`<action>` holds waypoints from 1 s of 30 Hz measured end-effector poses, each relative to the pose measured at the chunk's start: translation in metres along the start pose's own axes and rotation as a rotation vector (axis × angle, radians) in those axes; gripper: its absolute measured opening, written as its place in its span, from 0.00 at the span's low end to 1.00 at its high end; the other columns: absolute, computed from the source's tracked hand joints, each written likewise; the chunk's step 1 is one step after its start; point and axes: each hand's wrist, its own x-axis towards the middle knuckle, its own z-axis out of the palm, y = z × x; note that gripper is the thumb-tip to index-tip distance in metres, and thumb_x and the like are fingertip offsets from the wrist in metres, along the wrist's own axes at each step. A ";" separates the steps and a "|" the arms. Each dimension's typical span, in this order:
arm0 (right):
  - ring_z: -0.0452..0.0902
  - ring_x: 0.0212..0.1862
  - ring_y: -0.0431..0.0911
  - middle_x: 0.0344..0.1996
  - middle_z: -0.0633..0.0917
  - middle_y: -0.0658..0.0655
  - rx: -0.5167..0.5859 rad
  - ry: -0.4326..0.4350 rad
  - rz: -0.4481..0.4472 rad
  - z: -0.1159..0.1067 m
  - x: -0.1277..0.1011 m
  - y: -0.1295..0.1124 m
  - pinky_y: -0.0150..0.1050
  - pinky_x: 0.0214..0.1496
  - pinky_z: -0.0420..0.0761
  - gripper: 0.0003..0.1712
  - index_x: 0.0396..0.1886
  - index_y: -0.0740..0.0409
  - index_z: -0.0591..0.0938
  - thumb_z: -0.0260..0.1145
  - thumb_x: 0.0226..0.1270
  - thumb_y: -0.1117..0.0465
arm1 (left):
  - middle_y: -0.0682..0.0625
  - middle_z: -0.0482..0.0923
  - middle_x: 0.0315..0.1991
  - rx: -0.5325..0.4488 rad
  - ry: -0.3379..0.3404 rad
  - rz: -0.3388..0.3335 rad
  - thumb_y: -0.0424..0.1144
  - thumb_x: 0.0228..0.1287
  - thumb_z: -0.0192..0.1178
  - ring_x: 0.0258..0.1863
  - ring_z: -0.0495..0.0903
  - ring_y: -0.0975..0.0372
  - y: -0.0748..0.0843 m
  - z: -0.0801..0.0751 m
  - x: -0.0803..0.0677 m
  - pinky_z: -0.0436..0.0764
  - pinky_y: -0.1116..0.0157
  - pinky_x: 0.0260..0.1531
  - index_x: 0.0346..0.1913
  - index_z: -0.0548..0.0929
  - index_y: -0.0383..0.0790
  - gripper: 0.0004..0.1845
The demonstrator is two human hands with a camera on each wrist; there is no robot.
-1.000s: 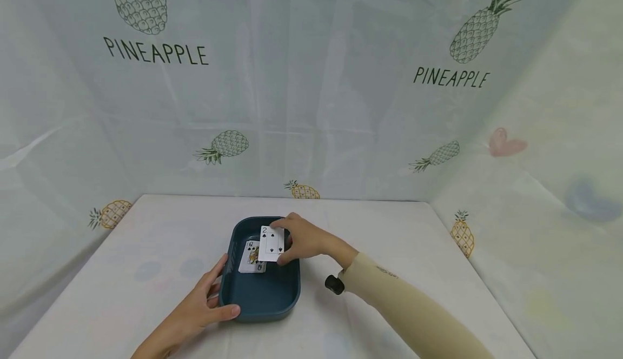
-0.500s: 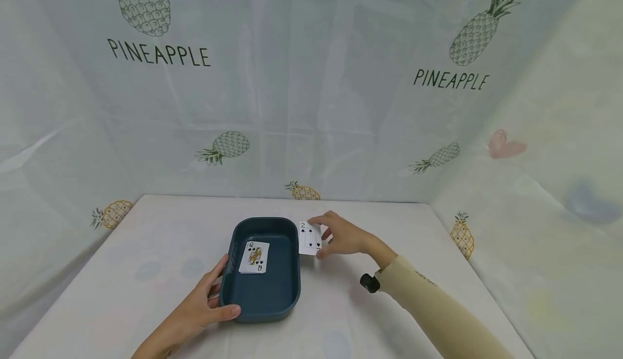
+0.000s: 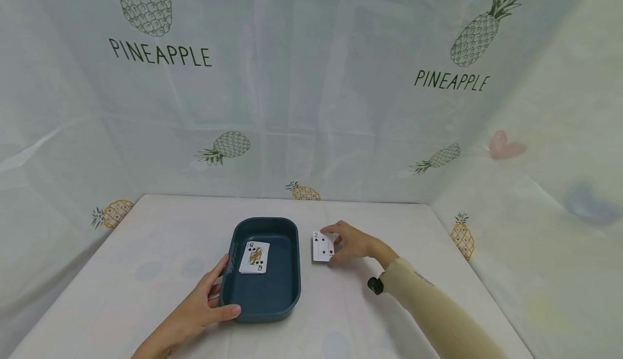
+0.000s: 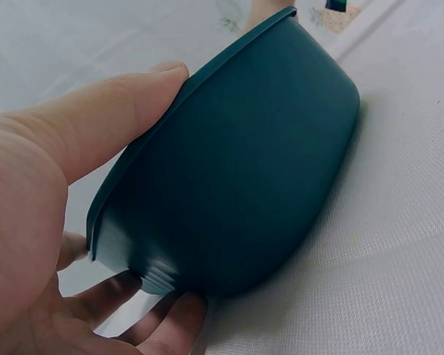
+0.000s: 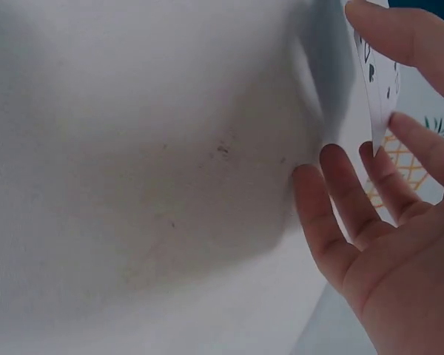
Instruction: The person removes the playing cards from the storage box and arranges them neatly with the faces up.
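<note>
A deep teal plastic tray (image 3: 267, 297) stands on the white-covered table, left of centre in the head view. My left hand (image 3: 197, 299) grips its near left corner; in the left wrist view the thumb (image 4: 144, 96) lies along the rim (image 4: 207, 70) and the other fingers curl against the outer wall. Inside the tray a queen of spades (image 3: 254, 257) lies face up on top of a small stack. Right of the tray, my right hand (image 3: 354, 245) pinches a white playing card (image 3: 322, 247), marked 2 with black spades, between thumb and forefinger, close over the tabletop.
White cloth (image 3: 389, 229) covers the table, its far edge meeting a hanging curtain (image 3: 311, 78) printed with pineapples. Similar fabric hangs on both sides. A small black device (image 3: 375, 285) shows at my right wrist, by the beige sleeve (image 3: 428, 307).
My right hand has carried the card marked 2 from over the tray out past its right rim, then slightly farther right and lower. The left hand and tray have stayed in place.
</note>
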 end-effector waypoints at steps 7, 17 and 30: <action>0.73 0.62 0.51 0.63 0.74 0.54 -0.032 -0.029 0.009 0.007 0.009 0.012 0.54 0.65 0.77 0.48 0.77 0.47 0.75 0.84 0.55 0.55 | 0.30 0.40 0.83 -0.015 -0.010 0.008 0.49 0.65 0.76 0.73 0.68 0.34 -0.003 0.001 0.001 0.83 0.47 0.62 0.88 0.39 0.56 0.63; 0.70 0.64 0.51 0.63 0.71 0.52 -0.001 -0.017 0.042 0.008 0.010 0.024 0.53 0.67 0.73 0.48 0.76 0.43 0.76 0.84 0.54 0.56 | 0.32 0.42 0.83 -0.047 -0.027 0.011 0.47 0.65 0.77 0.72 0.73 0.39 -0.003 -0.002 0.001 0.83 0.49 0.63 0.88 0.40 0.59 0.62; 0.69 0.65 0.50 0.63 0.72 0.50 0.011 -0.019 0.107 0.008 0.013 0.026 0.57 0.69 0.72 0.48 0.75 0.39 0.77 0.85 0.53 0.56 | 0.31 0.41 0.83 -0.054 -0.039 0.024 0.45 0.66 0.76 0.72 0.72 0.38 -0.003 -0.001 0.002 0.82 0.48 0.63 0.88 0.39 0.57 0.62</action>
